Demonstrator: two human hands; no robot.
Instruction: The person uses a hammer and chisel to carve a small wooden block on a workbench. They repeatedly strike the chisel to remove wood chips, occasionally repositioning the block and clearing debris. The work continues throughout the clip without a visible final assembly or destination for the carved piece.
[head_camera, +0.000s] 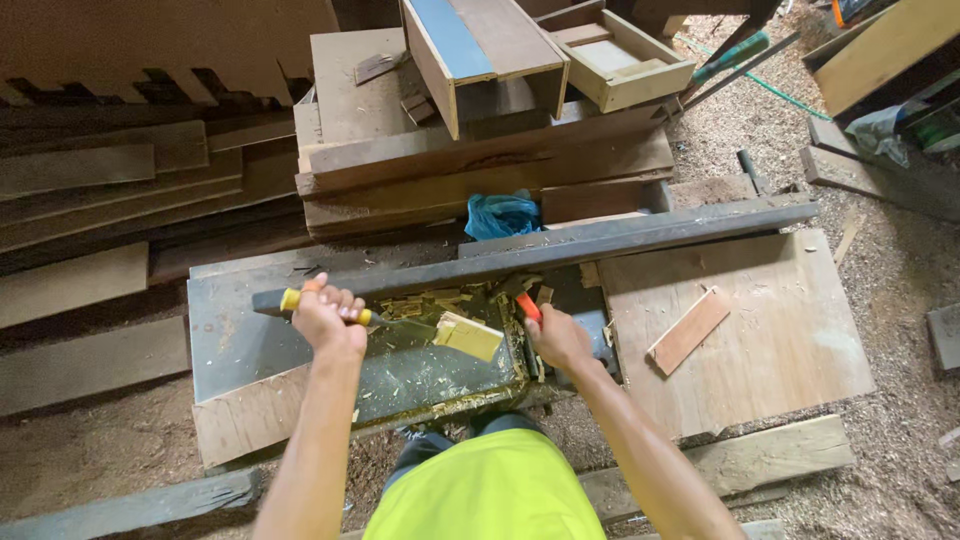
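- head view: the left hand (328, 318) is closed in a fist round a tool with a yellow handle (291, 299); its blade runs right toward a small pale wood block (468, 336); whether the tip touches the block is too small to tell
- the right hand (558, 338) is wrapped round a tool with an orange handle (528, 307), just right of the block; the working end is hidden behind the hand and the chips
- the block lies tilted on a dark metal bench (240, 345) strewn with shavings, between the two hands and below a long dark beam (600, 242) that crosses the bench
- the block looks light and stiff, likely to slide on the smooth metal and loose chips; its thin edges could split; the flat faces seem the safest place to hold it
- both handles look smooth but thick enough for a full-fist grip well back from the cutting end
- beside the bench: a plywood sheet (760, 340) carrying a small reddish strip (690, 329); behind it a blue bag (502, 214) against stacked planks (470, 170); sawdust covers the floor (900, 280)
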